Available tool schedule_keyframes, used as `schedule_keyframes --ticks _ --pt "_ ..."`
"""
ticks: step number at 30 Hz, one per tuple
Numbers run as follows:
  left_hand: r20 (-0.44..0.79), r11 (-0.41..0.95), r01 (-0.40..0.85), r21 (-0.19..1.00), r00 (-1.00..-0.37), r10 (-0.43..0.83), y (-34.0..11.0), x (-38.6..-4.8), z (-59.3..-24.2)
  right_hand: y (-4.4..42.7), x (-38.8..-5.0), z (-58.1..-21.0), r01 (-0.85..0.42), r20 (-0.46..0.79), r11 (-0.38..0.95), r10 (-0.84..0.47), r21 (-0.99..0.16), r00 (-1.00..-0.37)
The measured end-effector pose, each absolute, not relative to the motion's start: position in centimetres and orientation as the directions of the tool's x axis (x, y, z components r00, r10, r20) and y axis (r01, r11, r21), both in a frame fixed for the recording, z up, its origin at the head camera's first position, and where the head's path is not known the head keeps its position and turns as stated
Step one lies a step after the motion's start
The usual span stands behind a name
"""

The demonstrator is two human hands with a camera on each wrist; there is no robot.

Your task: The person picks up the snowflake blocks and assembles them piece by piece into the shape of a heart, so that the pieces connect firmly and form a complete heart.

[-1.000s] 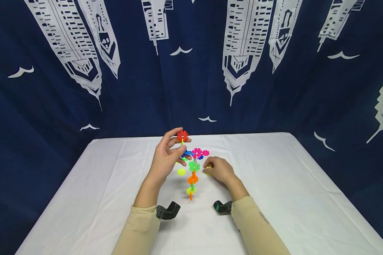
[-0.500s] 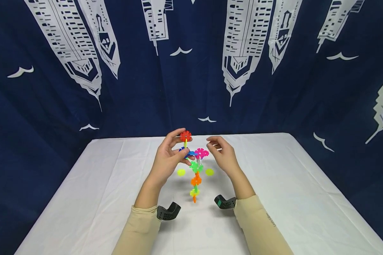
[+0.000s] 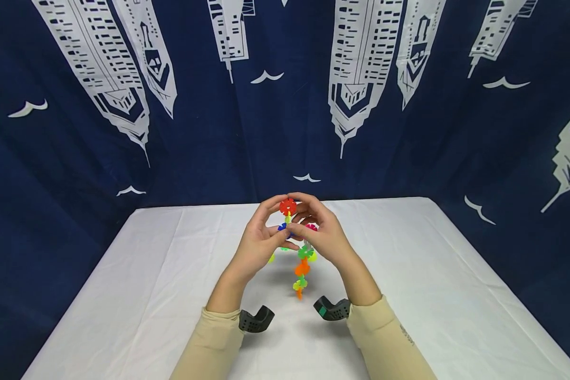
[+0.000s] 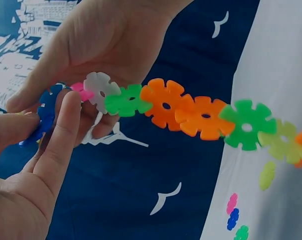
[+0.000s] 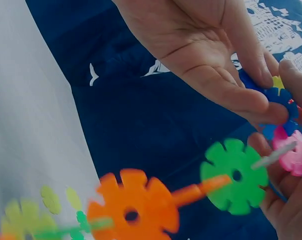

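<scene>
Above the table, a chain of interlocked plastic snowflake discs [image 3: 302,268] hangs down from between both hands. My left hand [image 3: 258,238] pinches it near the top at a blue disc [image 4: 47,112], with the thumb on one side and fingers on the other. From the other side my right hand [image 3: 330,236] holds the same upper part, its thumb close to the left thumb. A red disc [image 3: 287,206] tops the chain, and a pink disc [image 5: 293,152] sits beside the blue ones. Green, orange and yellow discs run downward. Fingers hide some of the joints.
On the white-covered table [image 3: 171,295] lie loose discs behind the chain, among them a yellow disc [image 4: 267,175], a pink disc [image 4: 232,203] and a green disc [image 4: 241,233]. A dark blue printed curtain [image 3: 247,132] hangs behind the table.
My right hand has left a yellow disc on the table, risen, and moved left to the chain's top. My left hand has carried the chain slightly right.
</scene>
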State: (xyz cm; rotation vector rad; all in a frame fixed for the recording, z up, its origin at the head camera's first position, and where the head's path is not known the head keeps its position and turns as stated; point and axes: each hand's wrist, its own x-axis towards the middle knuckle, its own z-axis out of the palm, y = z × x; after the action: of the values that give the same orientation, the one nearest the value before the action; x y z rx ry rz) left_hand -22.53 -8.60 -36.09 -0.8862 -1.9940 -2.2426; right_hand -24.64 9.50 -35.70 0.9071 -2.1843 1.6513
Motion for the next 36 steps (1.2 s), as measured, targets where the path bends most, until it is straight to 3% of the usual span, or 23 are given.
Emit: schedule_keyframes --ticks 10,23,29,36 --pt "0.372 -0.189 0.327 0.926 -0.875 0.309 -8.1 -22.4 -36.0 9.3 -24.8 -35.9 -0.592 0.539 0.118 -0.3 -0.797 -0.787" --pt "0.167 0.215 0.227 0.95 -0.95 0.264 -11.2 -25.2 -38.8 10.8 -25.2 -35.5 -0.573 0.542 0.126 -0.21 -0.81 -0.813" --pt "0.074 0.456 0.174 0.873 -0.97 0.23 -12.2 -26.8 -42.3 10.9 -25.1 -35.6 -0.578 0.547 0.13 -0.212 -0.806 -0.81" --pt "0.057 0.591 0.137 0.795 -0.987 0.152 -12.3 -27.5 -45.5 10.9 -25.2 -35.7 -0.573 0.533 0.164 -0.233 -0.803 -0.813"
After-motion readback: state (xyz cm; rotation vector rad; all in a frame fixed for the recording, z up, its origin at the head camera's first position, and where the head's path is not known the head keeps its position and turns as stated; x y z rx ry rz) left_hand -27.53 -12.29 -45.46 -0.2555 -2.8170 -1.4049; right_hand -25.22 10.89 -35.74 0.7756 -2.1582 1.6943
